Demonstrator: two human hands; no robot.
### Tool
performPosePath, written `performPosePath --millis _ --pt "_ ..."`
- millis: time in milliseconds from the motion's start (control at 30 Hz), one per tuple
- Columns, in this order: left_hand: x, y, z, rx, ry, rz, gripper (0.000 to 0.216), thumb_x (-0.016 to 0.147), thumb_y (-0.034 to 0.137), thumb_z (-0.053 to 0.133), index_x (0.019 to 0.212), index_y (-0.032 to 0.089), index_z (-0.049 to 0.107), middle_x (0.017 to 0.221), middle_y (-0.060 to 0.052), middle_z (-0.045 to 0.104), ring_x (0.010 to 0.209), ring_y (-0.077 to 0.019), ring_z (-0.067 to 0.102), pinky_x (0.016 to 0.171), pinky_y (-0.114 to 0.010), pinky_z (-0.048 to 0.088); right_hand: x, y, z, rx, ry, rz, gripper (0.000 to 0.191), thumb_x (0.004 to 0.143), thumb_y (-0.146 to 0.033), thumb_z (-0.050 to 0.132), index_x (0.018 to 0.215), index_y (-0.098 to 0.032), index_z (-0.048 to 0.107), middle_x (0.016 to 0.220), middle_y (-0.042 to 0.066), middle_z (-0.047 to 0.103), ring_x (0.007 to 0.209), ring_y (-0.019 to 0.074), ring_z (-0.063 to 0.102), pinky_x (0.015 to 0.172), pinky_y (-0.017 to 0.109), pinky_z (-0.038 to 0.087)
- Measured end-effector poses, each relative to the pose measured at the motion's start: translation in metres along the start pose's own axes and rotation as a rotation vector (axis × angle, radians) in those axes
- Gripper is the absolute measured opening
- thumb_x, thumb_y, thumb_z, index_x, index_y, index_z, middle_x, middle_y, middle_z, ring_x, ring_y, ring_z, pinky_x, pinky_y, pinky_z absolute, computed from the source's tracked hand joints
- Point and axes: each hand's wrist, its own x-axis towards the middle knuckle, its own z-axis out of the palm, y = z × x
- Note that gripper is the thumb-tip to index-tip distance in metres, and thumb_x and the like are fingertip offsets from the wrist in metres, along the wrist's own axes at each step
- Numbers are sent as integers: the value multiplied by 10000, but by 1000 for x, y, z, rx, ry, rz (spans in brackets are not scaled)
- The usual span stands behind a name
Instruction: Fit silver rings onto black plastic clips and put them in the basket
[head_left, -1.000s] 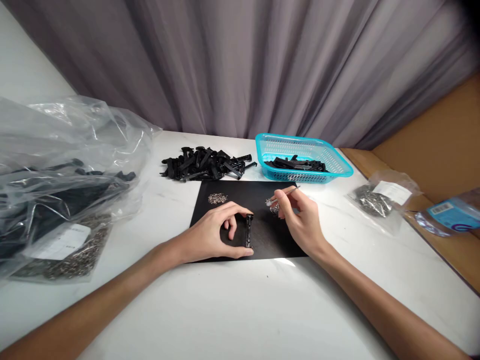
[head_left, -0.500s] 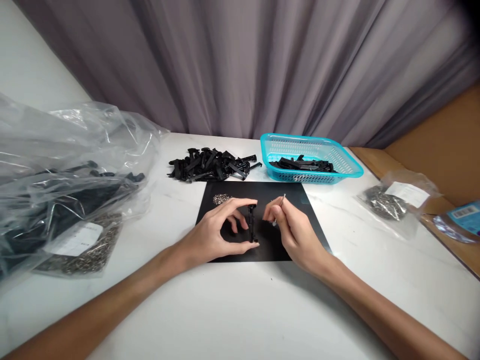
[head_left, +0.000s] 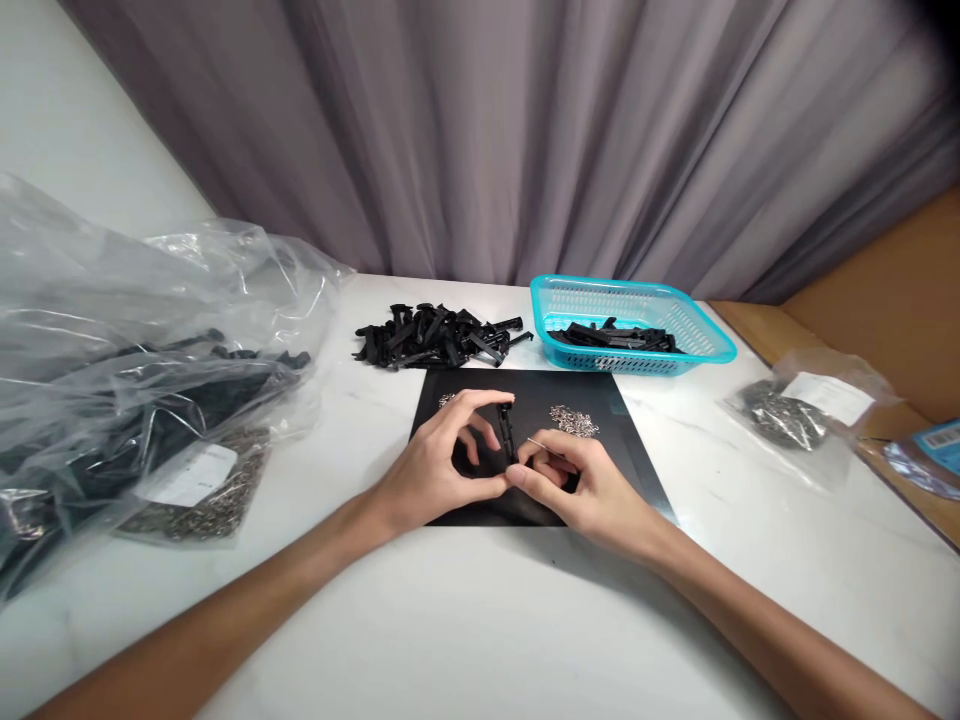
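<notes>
On the white table (head_left: 375, 640), above a black mat (head_left: 634, 440), the left hand (head_left: 429, 465) and the right hand (head_left: 604, 490) meet at a slim black part (head_left: 506, 430), the left's thumb and forefinger clamped on its two ends, the right's thumb by its near end, other fingers curled on a thin metal tool (head_left: 537, 443).

A small hand-assembly station fills a white, marble-veined worktop (head_left: 360, 620) set against a gray curtain (head_left: 450, 130). Loose metal pieces (head_left: 574, 422) on a black mat (head_left: 641, 480), piled black parts (head_left: 442, 338), a blue basket (head_left: 637, 364) and a labeled bag of stock (head_left: 784, 418) suggest piecework; whether in a home or a workshop cannot be told.
</notes>
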Motion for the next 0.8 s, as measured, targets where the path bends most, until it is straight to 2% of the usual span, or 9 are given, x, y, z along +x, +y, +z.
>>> performPosePath --millis 67,167,267,367,467,600,700,800 --pt "1 1 -2 -39 -30 -52 708 758 232 823 1378 261 482 1049 -34 646 911 -187 670 705 -289 603 2 2 0 0 11 -12 341 978 -508 617 808 -213 615 630 -47 422 610 136 379 559 279 322" --pt "4 1 -5 -156 -96 -85 747 781 315 832 1408 257 430 1223 -85 633 964 -196 675 728 -298 610 4 4 -2 -14 42 -20 333 997 -494 589 822 -214 627 645 -41 446 618 140 390 570 284 334" --pt "8 2 -8 -294 -51 -130 469 926 374 686 1334 238 499 1352 -111 588 975 -182 680 744 -294 599 6 4 -5 -61 72 -29 295 1012 -461 576 857 -218 636 660 -34 483 628 145 412 580 289 336" --pt "11 1 -8 -378 67 -188 287 981 398 615 1187 200 584 1259 -94 645 904 -161 683 715 -278 575 6 5 -7 -114 85 -51 253 1026 -416 562 886 -223 646 725 -10 578 675 161 478 605 297 348" --pt "14 -1 -9 -421 121 -199 263 956 381 662 1118 181 608 1176 -84 684 832 -145 682 675 -263 558 7 6 -8 -149 124 -81 248 1041 -402 541 910 -228 660 810 17 659 761 188 545 662 311 381" --pt "15 0 -9 -460 117 -230 313 911 358 723 1150 179 629 1170 -85 706 778 -132 688 632 -241 546 7 7 -12 -164 268 -80 239 1050 -406 531 1059 -241 703 861 33 723 828 222 560 716 333 413" --pt "14 2 -9 -434 92 -250 342 908 351 726 1207 195 670 1197 -87 720 878 -166 720 703 -253 580 8 6 -15 -160 346 -79 263 1049 -405 535 1169 -251 712 877 32 738 799 225 532 723 344 419" --pt "13 2 -8 -425 86 -268 313 908 351 725 1178 194 720 1183 -83 747 992 -202 735 839 -287 607 8 3 -17 -165 348 -88 281 1036 -401 560 1226 -257 708 920 34 728 777 213 511 705 342 419"
